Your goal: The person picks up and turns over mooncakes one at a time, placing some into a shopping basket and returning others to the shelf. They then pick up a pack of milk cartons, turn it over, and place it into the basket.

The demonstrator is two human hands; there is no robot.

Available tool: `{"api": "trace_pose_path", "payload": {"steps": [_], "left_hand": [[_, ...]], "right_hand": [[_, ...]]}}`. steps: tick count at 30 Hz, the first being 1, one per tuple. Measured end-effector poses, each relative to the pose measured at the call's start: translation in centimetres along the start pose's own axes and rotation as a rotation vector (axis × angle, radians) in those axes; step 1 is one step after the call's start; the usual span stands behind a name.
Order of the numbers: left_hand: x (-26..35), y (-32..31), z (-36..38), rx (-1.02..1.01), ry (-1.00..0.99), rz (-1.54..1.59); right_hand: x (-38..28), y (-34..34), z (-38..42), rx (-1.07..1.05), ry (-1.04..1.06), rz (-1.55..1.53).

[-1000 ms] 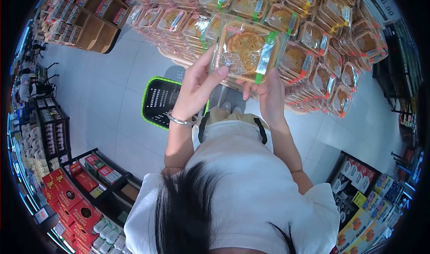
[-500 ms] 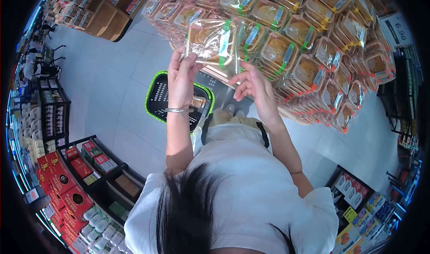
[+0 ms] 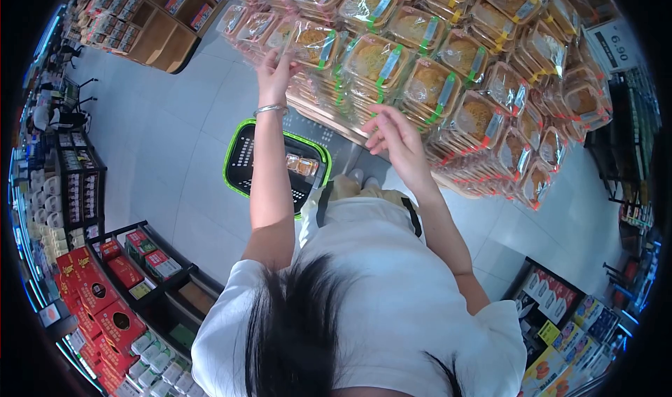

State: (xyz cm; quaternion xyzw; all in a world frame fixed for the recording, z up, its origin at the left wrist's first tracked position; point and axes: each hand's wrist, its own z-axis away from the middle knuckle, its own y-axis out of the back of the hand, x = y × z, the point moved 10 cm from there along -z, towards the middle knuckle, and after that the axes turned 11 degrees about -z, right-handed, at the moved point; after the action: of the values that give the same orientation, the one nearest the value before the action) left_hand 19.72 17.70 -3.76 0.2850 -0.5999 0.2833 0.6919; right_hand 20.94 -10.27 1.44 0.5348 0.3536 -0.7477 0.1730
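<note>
My left hand reaches forward to the front left of the display, its fingers closed on the near-left edge of a clear-wrapped tray of pastry with a green-edged label. That tray rests level on top of a stack, among similar packs. Part of the grip is hidden behind the thumb and the wrapper. My right hand hovers in front of the stacks, fingers loosely bent and apart, holding nothing. The closest pack to it is another wrapped pastry tray. Below my left forearm is a black shopping basket with a green rim.
Small packaged food lies in the basket. Stacked pastry packs with coloured tape fill the display ahead, beside a price sign. Red boxes and a dark shelf stand at left. A wooden shelf is far left.
My left hand has carried the pastry tray forward and down from in front of me onto the stack. My right hand has lowered slightly and moved away from the tray.
</note>
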Motion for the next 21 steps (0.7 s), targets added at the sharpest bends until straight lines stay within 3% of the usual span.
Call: {"api": "trace_pose_path", "payload": {"steps": [6,8,10,12,16,18,21], "left_hand": [[-1.1,-2.1,-1.2,-0.093,-0.022,0.069],[-1.0,-2.3,-1.3,-0.102,-0.019,0.009],[-0.9,-2.2,-1.5,-0.107,-0.017,-0.051],[0.3,-2.2,-1.8,-0.098,-0.154,-0.344],[1.1,-2.0,-1.7,-0.021,-0.263,-0.436],[3.6,-0.6,-0.4,0.243,-0.455,-0.493],[5.0,-1.0,0.5,0.255,-0.518,-0.618]], "right_hand": [[-0.9,-1.3,-3.9,-0.007,0.165,0.062],[-0.8,-2.9,-5.2,-0.083,0.289,0.269],[-0.4,-4.0,-5.9,-0.085,0.259,0.292],[0.4,-4.5,-6.5,-0.088,0.228,0.314],[2.4,-4.5,-7.3,-0.108,0.246,0.401],[2.5,-4.5,-7.0,-0.123,0.244,0.425],[3.1,-4.7,-6.1,-0.158,0.086,0.332]]}}
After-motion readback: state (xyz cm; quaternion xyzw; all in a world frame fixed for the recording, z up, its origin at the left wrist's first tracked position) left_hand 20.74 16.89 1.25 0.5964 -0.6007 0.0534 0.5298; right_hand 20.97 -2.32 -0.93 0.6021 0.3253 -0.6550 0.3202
